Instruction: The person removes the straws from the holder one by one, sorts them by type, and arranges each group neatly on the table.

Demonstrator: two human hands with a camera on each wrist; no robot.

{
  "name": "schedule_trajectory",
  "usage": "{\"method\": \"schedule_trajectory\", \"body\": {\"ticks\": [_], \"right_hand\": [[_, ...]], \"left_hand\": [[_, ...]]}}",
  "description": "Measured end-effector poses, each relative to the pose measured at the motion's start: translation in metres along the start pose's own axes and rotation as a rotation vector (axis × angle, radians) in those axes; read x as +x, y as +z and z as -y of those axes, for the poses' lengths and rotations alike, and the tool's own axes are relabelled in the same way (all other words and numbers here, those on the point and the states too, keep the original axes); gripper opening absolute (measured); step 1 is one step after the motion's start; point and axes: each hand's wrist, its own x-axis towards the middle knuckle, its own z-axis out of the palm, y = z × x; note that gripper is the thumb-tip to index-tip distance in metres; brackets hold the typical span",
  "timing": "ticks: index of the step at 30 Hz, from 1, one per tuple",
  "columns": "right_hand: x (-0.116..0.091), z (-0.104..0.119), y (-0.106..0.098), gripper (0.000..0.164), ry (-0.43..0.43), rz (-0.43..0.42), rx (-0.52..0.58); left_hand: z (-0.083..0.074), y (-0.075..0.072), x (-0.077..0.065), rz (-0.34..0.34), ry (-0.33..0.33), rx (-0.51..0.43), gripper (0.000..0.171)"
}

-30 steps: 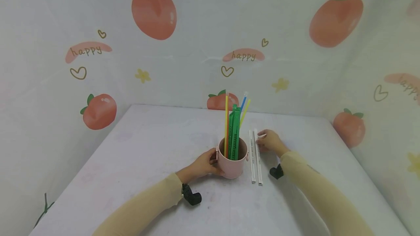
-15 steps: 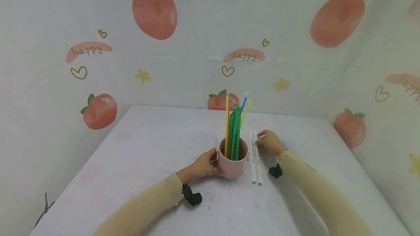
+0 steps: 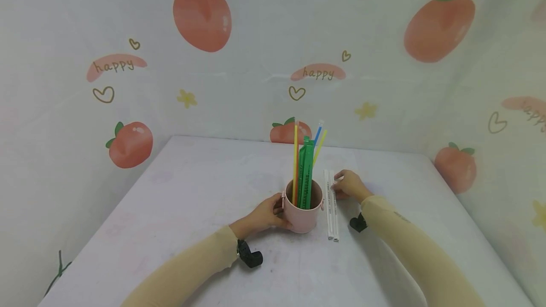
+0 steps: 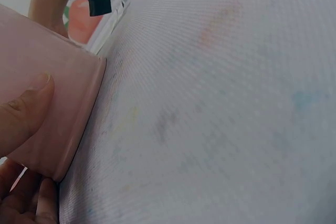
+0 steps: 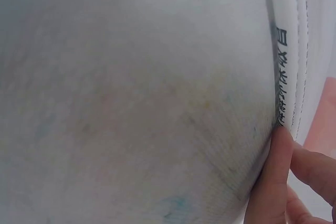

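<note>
My left hand [image 3: 266, 212] grips the left side of a small pink bucket [image 3: 300, 221], thumb on its front. In the left wrist view, the thumb presses the pink wall [image 4: 58, 93] and other fingers curl near its base. Upright in the bucket stand several green-wrapped sticks [image 3: 308, 169], a yellow straw [image 3: 295, 155] and a blue straw [image 3: 317, 134]. Two long white paper-wrapped sticks [image 3: 335, 224] lie side by side, right of the bucket. My right hand [image 3: 351, 186] touches the right-hand one near its far end; in the right wrist view, the fingertip meets the printed wrapper [image 5: 285, 40] edge.
The table has a whitish, faintly stained cloth [image 3: 204, 179]. Behind it hangs a pale fabric wall [image 3: 256, 27] printed with fruit. A black camera [image 3: 249, 255] sits on the left wrist, another camera [image 3: 358, 222] on the right. A dark green strip [image 3: 59, 269] shows at far left.
The right-hand white stick has slid left, closing the gap to the other one, with my right hand shifting slightly along. My left hand and the bucket stay in place.
</note>
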Motion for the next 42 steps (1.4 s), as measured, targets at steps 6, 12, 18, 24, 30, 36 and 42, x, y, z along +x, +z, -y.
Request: {"method": "schedule_trajectory", "body": {"ticks": [6,12,18,24,30,36,42], "right_hand": [[-0.002,0.001,0.0,0.046,0.0,0.003,0.002],[-0.003,0.001,0.0,0.045,-0.002,0.002,0.009],[-0.003,0.002,0.0,0.046,0.005,0.001,0.011],[-0.002,0.0,0.0,0.047,0.021,-0.001,0.017],[0.001,-0.004,0.001,0.047,0.027,-0.003,0.046],[0.002,-0.006,-0.003,0.048,0.02,0.002,0.064],[-0.004,0.001,-0.016,0.047,-0.029,-0.005,0.14]], "left_hand": [[0.0,0.0,0.0,0.003,0.012,0.001,0.082],[0.0,0.0,0.0,0.007,0.016,-0.003,0.084],[0.001,0.0,0.001,0.008,0.009,0.007,0.087],[0.001,0.0,0.001,0.011,0.0,0.002,0.087],[0.0,0.001,0.001,0.007,-0.002,-0.001,0.087],[-0.001,0.001,0.0,-0.001,-0.009,0.006,0.087],[-0.001,0.001,0.0,0.0,-0.016,0.01,0.089]]}}
